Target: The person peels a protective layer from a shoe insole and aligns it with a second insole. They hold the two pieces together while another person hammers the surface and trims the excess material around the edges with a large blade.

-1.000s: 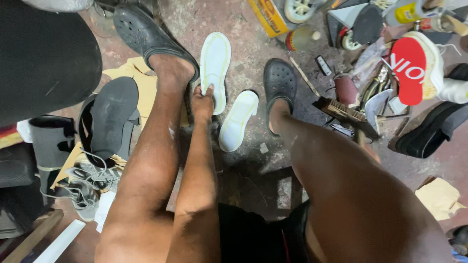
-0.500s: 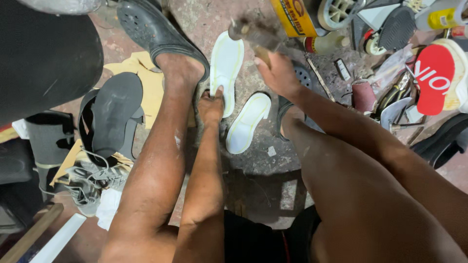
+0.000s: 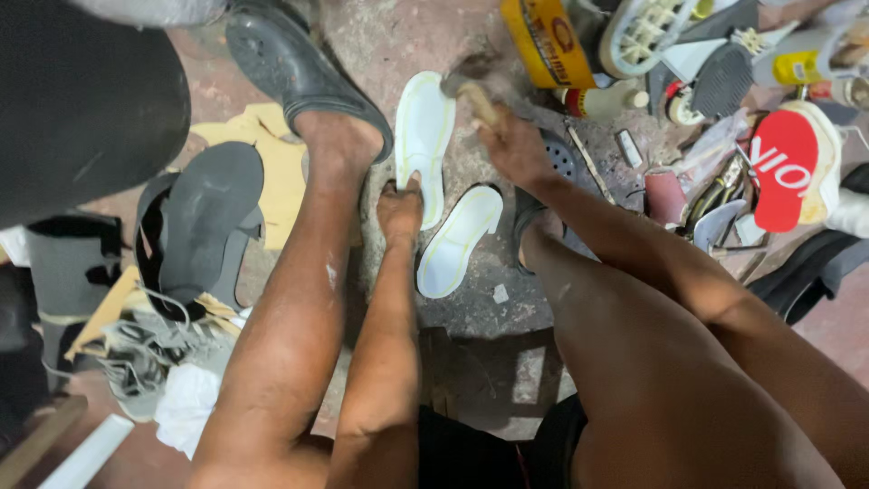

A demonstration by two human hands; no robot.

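My left hand [image 3: 400,206] presses down on the near end of a white shoe sole [image 3: 422,136] that lies on the stone floor between my feet. My right hand [image 3: 512,145] is closed around the wooden handle of a hammer [image 3: 471,91], whose blurred head is just above the far end of that sole. A second white sole [image 3: 458,239] lies just to the right of my left hand, untouched. My feet wear dark clogs, the left clog [image 3: 299,68] at upper left and the right clog [image 3: 554,163] partly hidden by my right arm.
A dark grey insole [image 3: 206,217] rests on yellow cardboard at left, with laced grey shoe parts [image 3: 149,349] below it. A yellow glue can [image 3: 548,41], a red sole [image 3: 786,167], small bottles and tools crowd the upper right. A large black shape [image 3: 81,100] fills the upper left.
My right hand has come in from the right holding the hammer and moved it over the far end of the sole. My left hand has stayed on the sole's near end.
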